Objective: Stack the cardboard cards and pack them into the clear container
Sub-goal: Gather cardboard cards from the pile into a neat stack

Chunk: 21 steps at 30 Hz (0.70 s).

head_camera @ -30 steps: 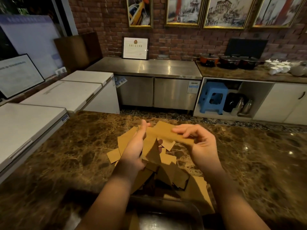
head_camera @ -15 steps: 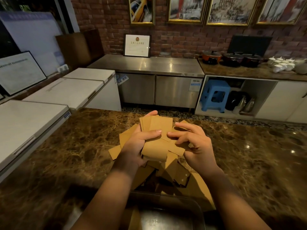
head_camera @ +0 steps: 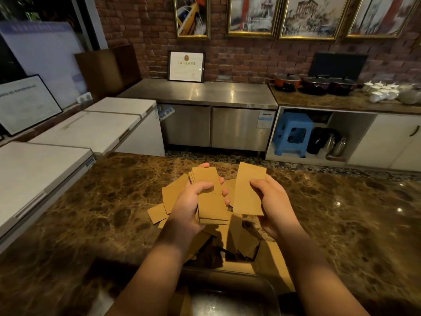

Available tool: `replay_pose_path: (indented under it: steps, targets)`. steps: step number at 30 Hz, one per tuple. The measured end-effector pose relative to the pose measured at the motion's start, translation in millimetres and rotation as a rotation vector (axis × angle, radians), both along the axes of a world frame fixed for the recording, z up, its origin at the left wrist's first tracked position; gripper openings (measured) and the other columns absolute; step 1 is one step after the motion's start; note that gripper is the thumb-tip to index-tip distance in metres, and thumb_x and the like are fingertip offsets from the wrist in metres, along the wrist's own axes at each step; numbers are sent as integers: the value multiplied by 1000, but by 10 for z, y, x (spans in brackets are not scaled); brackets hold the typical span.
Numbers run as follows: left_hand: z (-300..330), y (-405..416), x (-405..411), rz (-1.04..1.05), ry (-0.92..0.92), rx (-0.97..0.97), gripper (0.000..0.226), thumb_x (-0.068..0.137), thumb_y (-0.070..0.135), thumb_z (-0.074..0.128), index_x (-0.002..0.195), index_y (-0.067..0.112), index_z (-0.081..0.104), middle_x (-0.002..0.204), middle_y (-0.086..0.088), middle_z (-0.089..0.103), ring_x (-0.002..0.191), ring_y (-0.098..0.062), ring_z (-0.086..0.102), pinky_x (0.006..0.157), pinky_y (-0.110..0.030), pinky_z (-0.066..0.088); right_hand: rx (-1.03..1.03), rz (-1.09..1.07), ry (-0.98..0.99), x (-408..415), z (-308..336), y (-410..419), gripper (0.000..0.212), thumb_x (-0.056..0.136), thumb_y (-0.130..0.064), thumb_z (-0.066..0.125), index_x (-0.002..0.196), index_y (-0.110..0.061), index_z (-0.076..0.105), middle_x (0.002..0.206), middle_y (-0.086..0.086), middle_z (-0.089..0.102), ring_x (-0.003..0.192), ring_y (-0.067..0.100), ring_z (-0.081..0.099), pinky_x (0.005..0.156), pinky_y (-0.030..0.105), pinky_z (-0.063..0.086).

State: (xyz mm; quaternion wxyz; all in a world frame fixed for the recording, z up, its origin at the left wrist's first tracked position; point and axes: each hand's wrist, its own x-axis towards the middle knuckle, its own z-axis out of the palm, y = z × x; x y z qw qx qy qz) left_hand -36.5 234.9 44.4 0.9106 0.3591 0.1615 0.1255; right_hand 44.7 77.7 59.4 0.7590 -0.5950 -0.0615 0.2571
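My left hand (head_camera: 190, 201) grips a small stack of brown cardboard cards (head_camera: 210, 201), thumb across the top card, held above the counter. My right hand (head_camera: 271, 199) pinches a single cardboard card (head_camera: 248, 190) upright, just right of the stack and apart from it. Beneath both hands lies a loose pile of cards (head_camera: 230, 238) scattered on the marble counter. The clear container (head_camera: 262, 286) sits at the near edge, between my forearms, partly hidden by them; a card seems to lie inside it.
The brown marble counter (head_camera: 114, 201) stretches to both sides. White chest freezers (head_camera: 45, 165) stand at the left. Behind are a steel cabinet (head_camera: 205, 110), a blue stool (head_camera: 292, 133) and pots (head_camera: 314, 84) on a shelf.
My hands have parted: the right hand has drawn one card away to the right, while the left hand keeps the gathered stack, now squared up more neatly.
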Motion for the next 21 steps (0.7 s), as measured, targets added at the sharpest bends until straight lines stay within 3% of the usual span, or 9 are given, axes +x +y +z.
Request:
replay_pose_path:
  steps: [3,7,9,11,14,17,19,20,21]
  targets:
    - [32,-6,-1,-14,18,12,29,94,13,63,113,33,71,96,-17,78,72,-31,74,63,-45,60,48,72,10,-25,37,-17,20,101,-18,55,118,-19,64,104,15,77,96,37,75,82,55,61]
    - [-15,-76,21,10,30,459,27,87,40,70,112,47,66,104,-5,77,84,-27,76,64,-38,60,-248,-20,-349,-159,67,49,15,96,-17,64,103,-26,73,100,5,78,87,20,76,76,40,64]
    - [-39,-155,39,0,8,548,41,80,52,71,119,46,61,114,-6,73,92,-24,76,66,-39,62,-272,71,-405,-238,59,121,28,98,-27,62,123,-19,69,112,8,75,96,18,73,84,38,62]
    - [-50,-189,41,-15,-7,423,62,69,53,83,124,39,58,111,-9,74,89,-26,75,66,-42,63,-199,166,-319,-283,67,158,38,100,-35,56,128,-12,67,98,6,71,84,11,68,74,27,58]
    - [-66,-144,-12,-76,-39,66,65,74,29,85,131,24,54,85,-17,70,67,-28,67,56,-40,59,9,289,-145,-267,97,98,40,88,-36,58,106,-7,77,83,6,69,69,11,59,61,25,48]
    - [-75,-109,-43,-116,-67,-58,59,85,19,68,141,11,51,102,-19,70,77,-29,69,63,-41,59,163,140,-25,-121,72,-7,30,95,-24,54,101,-8,79,83,8,74,68,15,65,56,24,52]
    - [-77,-92,-38,-88,-152,-81,61,85,9,61,144,22,52,120,-22,68,86,-29,66,69,-42,58,-94,14,-127,66,-14,-151,28,99,-21,56,118,-8,72,87,5,74,66,10,64,52,21,50]
    - [-81,-73,-35,-55,-197,-105,66,82,2,59,143,29,53,121,-22,67,87,-30,64,71,-45,57,-408,44,-232,159,-85,-251,39,96,-31,63,130,-11,64,99,3,73,73,8,65,56,21,51]
    - [-91,-52,-41,-27,-223,-123,70,80,-2,59,141,33,54,119,-22,67,87,-30,63,73,-48,56,-773,142,-305,216,-163,-365,64,86,-48,72,139,-15,55,116,3,70,87,10,66,68,25,55]
